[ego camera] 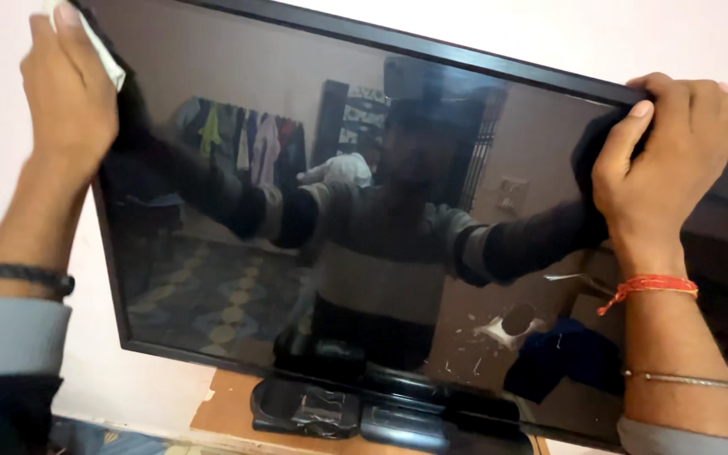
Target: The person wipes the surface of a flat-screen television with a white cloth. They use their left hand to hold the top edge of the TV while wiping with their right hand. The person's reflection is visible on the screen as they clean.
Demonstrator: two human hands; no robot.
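— What takes up most of the view from where you stand?

— A flat-screen television point(364, 219), black-framed, dark and glossy, tilted so that its top edge runs downhill to the right. It stands before a pale pink wall point(10, 278) and fills nearly everything. The glass mirrors a room: hung clothes, a patterned floor, and a figure in a striped top with both arms raised.

— What is under the television?

— A glossy black stand point(339, 411) just below its bottom edge, resting on a brown board point(225, 404).

— And the hands?

— The left hand point(67, 101) is at the television's top left corner, fingers lying close together and flat over the frame, pressing a small white cloth point(104, 52) against that corner. The right hand point(671, 156) is at the top edge toward the right, fingers curled over the frame and the thumb laid on the front of the glass, so it grips the set firmly.

— Anything on the wrists?

— A dark band point(18, 276) on the left one, above a grey cuff. On the right, an orange-red thread point(650, 286) and, lower down the forearm, a thin metal bangle point(680, 380).
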